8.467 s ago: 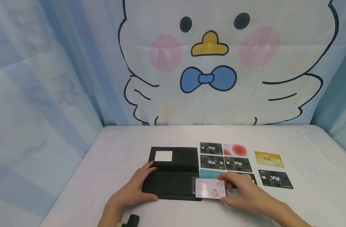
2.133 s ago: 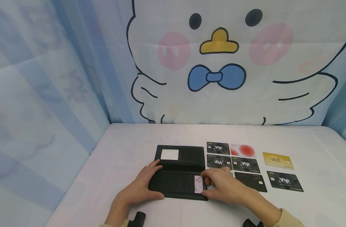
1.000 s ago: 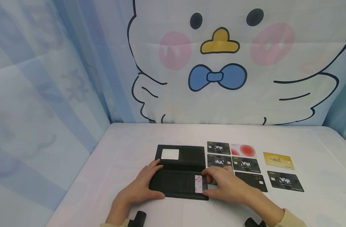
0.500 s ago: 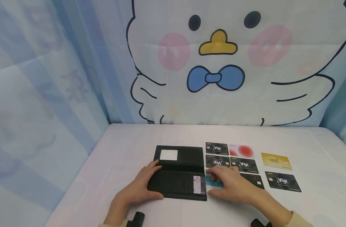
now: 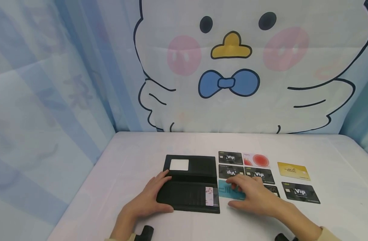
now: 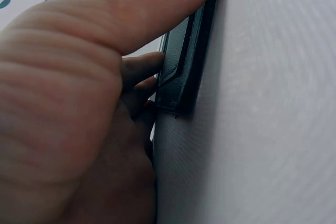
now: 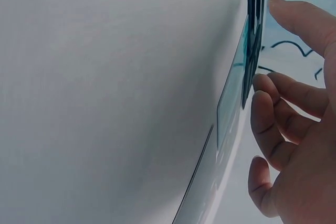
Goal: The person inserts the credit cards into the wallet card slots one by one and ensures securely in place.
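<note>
In the head view a black wallet (image 5: 184,194) lies unfolded, with a pink flowered card (image 5: 209,196) tucked in a slot at its right end. My left hand (image 5: 146,196) rests at the wallet's left end, index finger on its left side and thumb along the near edge. The left wrist view shows that thumb (image 6: 131,14) stretched past the wallet's dark edge (image 6: 184,61). My right hand (image 5: 254,195) hovers over a teal card (image 5: 227,191), partly covering it. Its fingers (image 7: 268,124) are loosely bent and apart from the thumb in the right wrist view, holding nothing.
Beyond the right hand lie several black VIP cards (image 5: 259,174) and a white card with a red circle (image 5: 260,160). A yellow card (image 5: 293,171) and another black card (image 5: 300,193) lie farther right. A cartoon curtain (image 5: 232,110) hangs behind the table.
The pink flowered card went from the right hand into the wallet's slot. The right hand then left the wallet's right edge and moved right, uncovering the teal card. The left hand stayed put.
</note>
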### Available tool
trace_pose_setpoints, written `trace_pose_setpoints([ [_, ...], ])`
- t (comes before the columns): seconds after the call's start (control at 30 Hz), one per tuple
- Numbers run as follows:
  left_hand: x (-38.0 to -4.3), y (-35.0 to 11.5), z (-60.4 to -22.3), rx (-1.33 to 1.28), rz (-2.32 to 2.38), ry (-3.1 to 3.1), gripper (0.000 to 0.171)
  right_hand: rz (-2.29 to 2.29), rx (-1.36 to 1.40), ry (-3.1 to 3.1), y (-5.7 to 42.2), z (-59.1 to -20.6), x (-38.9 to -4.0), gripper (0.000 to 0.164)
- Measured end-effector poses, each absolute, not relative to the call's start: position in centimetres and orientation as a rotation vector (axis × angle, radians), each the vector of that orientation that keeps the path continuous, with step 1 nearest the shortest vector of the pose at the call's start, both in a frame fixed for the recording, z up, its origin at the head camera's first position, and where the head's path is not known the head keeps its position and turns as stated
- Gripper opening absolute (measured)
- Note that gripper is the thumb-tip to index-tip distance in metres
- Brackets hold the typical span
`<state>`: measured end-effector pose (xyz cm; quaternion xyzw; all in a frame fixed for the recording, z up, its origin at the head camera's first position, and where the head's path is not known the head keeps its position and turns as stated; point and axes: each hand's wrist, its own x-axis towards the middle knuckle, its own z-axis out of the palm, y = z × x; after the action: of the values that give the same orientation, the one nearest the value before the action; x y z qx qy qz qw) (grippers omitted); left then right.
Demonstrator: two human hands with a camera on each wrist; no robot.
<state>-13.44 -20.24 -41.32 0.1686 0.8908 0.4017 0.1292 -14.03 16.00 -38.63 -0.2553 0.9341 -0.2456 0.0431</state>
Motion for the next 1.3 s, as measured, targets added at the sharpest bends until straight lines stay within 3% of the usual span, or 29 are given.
trace_pose_setpoints([
  [1.3,-13.4,-20.1,-41.3,0.458,1.159,2.589,0.096,-0.6,-0.615,2.936,19.7,-39.4,-14.6,0.057],
])
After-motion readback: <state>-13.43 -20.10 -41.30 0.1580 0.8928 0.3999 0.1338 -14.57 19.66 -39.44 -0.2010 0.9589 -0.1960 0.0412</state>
